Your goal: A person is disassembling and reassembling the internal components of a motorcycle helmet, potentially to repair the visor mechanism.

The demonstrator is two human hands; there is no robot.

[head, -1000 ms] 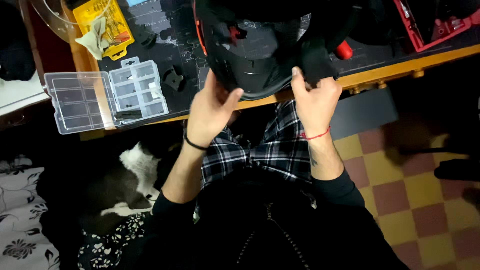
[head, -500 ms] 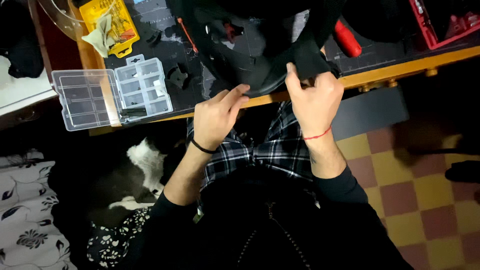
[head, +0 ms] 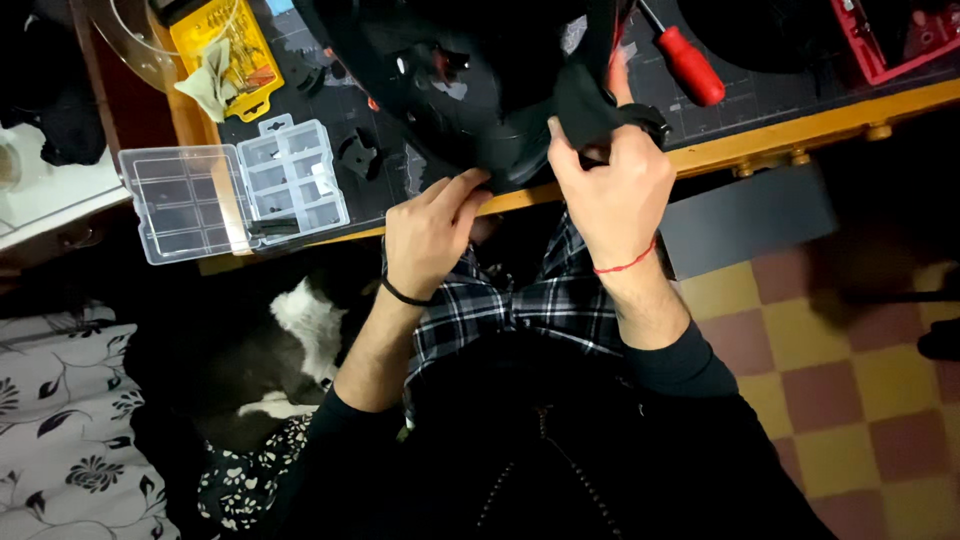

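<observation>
nearest the person, the left hand (head: pixel 432 232) sits at the front edge of the counter (head: pixel 820 125), its fingers (head: pixel 462 190) loosely curled and apart, the tips just touching the near rim of the black helmet (head: pixel 470 90). it clamps nothing that can be seen.

just right of that rim, the right hand (head: pixel 615 185) has its fingers together, pinched on a black strap (head: pixel 580 105) that hangs off the helmet. the strap runs from the pinch up and away from the person, so its long axis lies roughly near to far, with its free end at the right hand. the right hand is the one that has the strap; the left is nearer the shell.

the helmet lies on the counter beyond both hands, overhanging the front edge; which way it faces cannot be told.

left of the helmet stands an open clear parts box (head: pixel 235 190). beyond it, a yellow package (head: pixel 220 50). right of the helmet and farther back lies a red-handled screwdriver (head: pixel 690 65), handle toward the person.
</observation>
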